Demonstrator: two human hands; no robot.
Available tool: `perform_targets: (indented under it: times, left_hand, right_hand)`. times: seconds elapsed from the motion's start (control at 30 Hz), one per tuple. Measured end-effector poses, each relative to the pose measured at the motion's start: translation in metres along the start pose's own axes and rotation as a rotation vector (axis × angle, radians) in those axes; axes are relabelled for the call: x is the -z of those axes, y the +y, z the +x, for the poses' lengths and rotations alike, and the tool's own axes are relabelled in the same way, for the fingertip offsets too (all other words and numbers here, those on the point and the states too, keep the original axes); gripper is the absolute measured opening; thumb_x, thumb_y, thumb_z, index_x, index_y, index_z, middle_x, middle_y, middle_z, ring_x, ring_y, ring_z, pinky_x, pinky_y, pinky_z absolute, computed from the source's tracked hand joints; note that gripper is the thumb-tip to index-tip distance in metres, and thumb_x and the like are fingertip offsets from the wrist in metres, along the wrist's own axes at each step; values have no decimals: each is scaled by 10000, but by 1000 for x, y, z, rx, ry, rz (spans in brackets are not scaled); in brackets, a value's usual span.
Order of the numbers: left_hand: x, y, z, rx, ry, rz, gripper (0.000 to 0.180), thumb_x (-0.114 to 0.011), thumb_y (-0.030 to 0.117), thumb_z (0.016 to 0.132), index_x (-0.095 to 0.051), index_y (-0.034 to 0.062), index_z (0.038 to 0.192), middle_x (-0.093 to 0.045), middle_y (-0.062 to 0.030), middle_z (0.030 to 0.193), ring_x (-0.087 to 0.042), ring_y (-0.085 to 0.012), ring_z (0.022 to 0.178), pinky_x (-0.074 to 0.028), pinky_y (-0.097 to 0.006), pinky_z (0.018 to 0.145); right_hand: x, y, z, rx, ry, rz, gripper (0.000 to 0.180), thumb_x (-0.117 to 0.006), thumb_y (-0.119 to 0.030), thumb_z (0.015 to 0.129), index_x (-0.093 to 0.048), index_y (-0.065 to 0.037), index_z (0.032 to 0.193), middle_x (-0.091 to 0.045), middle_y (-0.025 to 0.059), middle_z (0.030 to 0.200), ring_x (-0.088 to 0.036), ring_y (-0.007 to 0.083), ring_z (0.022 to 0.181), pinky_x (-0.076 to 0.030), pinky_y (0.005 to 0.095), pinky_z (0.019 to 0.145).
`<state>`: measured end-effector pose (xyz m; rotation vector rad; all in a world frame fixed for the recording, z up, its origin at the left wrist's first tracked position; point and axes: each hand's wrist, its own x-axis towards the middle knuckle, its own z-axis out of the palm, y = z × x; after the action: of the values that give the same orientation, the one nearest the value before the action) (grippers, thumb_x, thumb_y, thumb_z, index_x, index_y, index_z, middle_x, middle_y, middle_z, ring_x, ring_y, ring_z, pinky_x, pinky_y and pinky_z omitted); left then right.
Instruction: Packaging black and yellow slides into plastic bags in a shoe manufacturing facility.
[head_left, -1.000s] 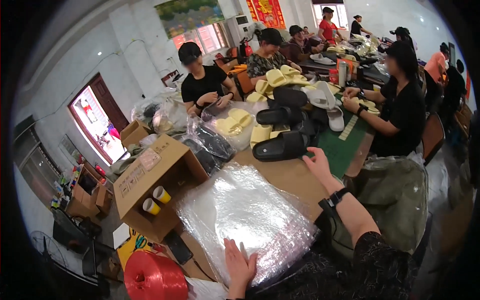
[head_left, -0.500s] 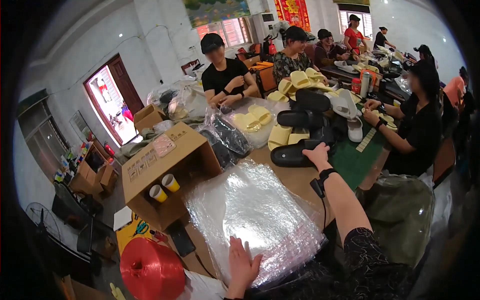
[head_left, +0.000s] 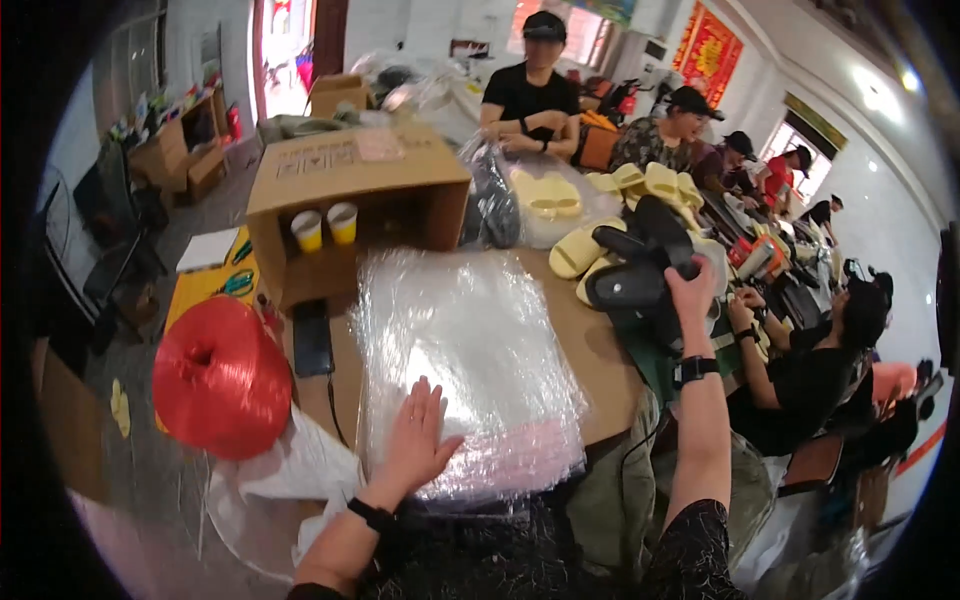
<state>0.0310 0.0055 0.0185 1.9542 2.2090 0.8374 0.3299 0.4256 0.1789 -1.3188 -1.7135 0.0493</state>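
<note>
A stack of clear plastic bags (head_left: pixel 480 340) lies in front of me. My left hand (head_left: pixel 420 440) rests flat on its lower left part, fingers stretched out and holding nothing. Farther right, my right hand (head_left: pixel 692 290) has its fingers closed round the heel end of a black slipper (head_left: pixel 630 287). More black slippers (head_left: pixel 663 228) lie against it, partly hiding each other. Pale yellow slippers (head_left: pixel 577 248) sit beside and behind the black ones. Whether my right hand grips more than one slipper I cannot tell.
An open cardboard box (head_left: pixel 360 190) with two yellow-and-white cups (head_left: pixel 342 224) stands beyond the bags. At left are a red twine roll (head_left: pixel 222 375), a phone (head_left: pixel 312 340) and scissors (head_left: pixel 238 283). A co-worker in black (head_left: pixel 820 350) sits at right; another (head_left: pixel 535 95) is opposite.
The whole view has turned and tilted. My left hand stays flat on the bags. My right hand's fingers have closed farther round the black slipper, which has shifted against the other black ones.
</note>
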Motion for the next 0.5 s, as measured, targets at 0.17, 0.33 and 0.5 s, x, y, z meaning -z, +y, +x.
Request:
perform_targets:
  times: [0.17,0.33,0.5]
  left_hand:
    - [5,5,-2,17,56,-5,843,-594,436,920,-253,-109,1467,-187,-332,1557,-206,-460,1450,-222,-497,1178]
    - [-5,3,-8,-9,62,-1,842,-597,435,919,-259,-109,1465,-199,-342,1548,-208,-466,1448,-209,-494,1183]
    - [0,7,-14,12,22,14,855,-604,420,910,-237,-106,1475,-189,-345,1550,-210,-469,1446,-199,-494,1186]
  right_hand:
    - [64,-101,-9,310,82,59,527,-774,-295,707,-614,-79,1160,-574,100,1103,-557,237,867,-469,351,777]
    - [107,-160,-48,235,-253,530,497,-793,-176,705,-614,-89,1160,-402,-77,727,-315,28,586,-253,214,533]
    - [123,-200,-88,249,-595,740,508,-784,-137,686,-593,-92,1155,-321,-110,674,-289,6,591,-186,201,538]
